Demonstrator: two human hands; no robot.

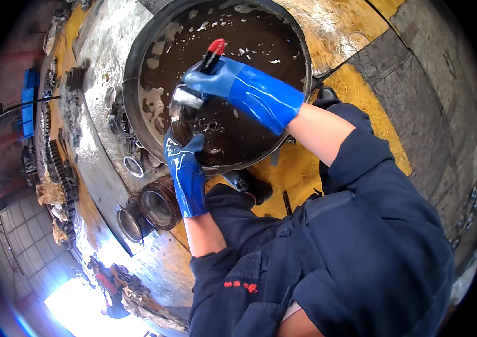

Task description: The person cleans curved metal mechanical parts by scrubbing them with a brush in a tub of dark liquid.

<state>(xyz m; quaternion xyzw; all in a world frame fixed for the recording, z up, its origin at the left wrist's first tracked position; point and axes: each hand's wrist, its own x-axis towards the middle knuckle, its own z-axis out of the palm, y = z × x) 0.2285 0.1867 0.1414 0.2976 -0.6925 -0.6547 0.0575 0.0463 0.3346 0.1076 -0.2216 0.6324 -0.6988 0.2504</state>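
Over a large round tub (132, 106) of dark, foamy liquid, both my hands work in long blue rubber gloves. My right hand (214, 78) is closed round the black handle of a flat brush (189, 96) with a red handle end and a shiny metal band. The bristles point down at a dark, wet, curved metal part (181, 130), whose full shape is partly hidden. My left hand (185, 163) grips that part from below, at the tub's near left side. Its fingers are mostly hidden behind the part.
Left of the tub lie several metal rings (133, 166) on a metal sheet. A flanged cylindrical housing (161, 203) and a smaller round metal piece (130, 226) stand at its lower left. Machine parts (61, 174) line the far left. My shoe (250, 186) is close to the rim.
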